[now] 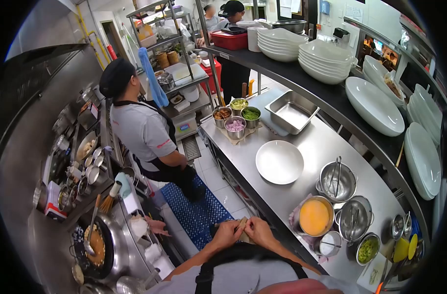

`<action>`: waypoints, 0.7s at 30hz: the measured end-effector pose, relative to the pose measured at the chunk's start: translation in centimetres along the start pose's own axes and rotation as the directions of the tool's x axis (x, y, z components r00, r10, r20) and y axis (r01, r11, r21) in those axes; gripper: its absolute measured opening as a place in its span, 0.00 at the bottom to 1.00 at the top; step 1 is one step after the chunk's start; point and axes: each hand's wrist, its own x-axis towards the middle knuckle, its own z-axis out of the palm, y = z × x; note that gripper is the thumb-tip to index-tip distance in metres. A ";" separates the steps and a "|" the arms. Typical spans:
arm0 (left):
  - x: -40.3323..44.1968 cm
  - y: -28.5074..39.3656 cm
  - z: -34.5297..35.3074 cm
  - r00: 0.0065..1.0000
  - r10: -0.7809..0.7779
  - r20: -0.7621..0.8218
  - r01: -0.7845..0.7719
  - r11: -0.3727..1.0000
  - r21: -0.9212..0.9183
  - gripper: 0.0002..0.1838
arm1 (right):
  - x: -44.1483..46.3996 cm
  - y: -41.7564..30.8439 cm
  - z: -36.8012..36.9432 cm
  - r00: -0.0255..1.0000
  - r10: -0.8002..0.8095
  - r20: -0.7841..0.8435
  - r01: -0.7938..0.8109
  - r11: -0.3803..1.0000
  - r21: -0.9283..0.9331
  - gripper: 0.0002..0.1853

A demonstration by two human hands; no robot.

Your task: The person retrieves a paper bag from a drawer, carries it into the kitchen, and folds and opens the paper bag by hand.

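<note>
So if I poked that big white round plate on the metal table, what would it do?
The white plate would probably slide rather than roll, since it lies flat on the smooth steel table. Its glossy, ceramic-like look suggests it's stiff and could chip if dropped. Nothing is on it, so it likely has only its own weight.

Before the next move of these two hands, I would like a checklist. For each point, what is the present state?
1. Hands free: not ok; the left hand and right hand are both at a small brownish item.
2. Identity of that item: cannot tell.
3. Round white plate bare on the counter: ok.
4. Rectangular metal pan empty: ok.
5. Blue mat free to walk: not ok; a co-worker stands there.
</note>
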 end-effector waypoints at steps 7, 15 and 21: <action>5.0 -6.0 -6.2 0.999 0.018 0.038 -0.013 0.989 -0.148 0.10 | 7.0 -3.7 3.7 0.996 0.005 -0.085 -0.016 0.990 -0.137 0.09; 10.0 -11.7 -15.3 0.987 0.159 0.014 -0.153 0.971 -0.184 0.10 | 15.9 -10.2 8.3 0.996 0.055 -0.069 -0.073 0.955 -0.288 0.09; 12.6 -14.0 -17.1 0.992 0.112 -0.055 -0.123 0.957 -0.264 0.10 | 20.0 -10.5 10.2 0.993 0.038 -0.110 -0.071 0.949 -0.307 0.09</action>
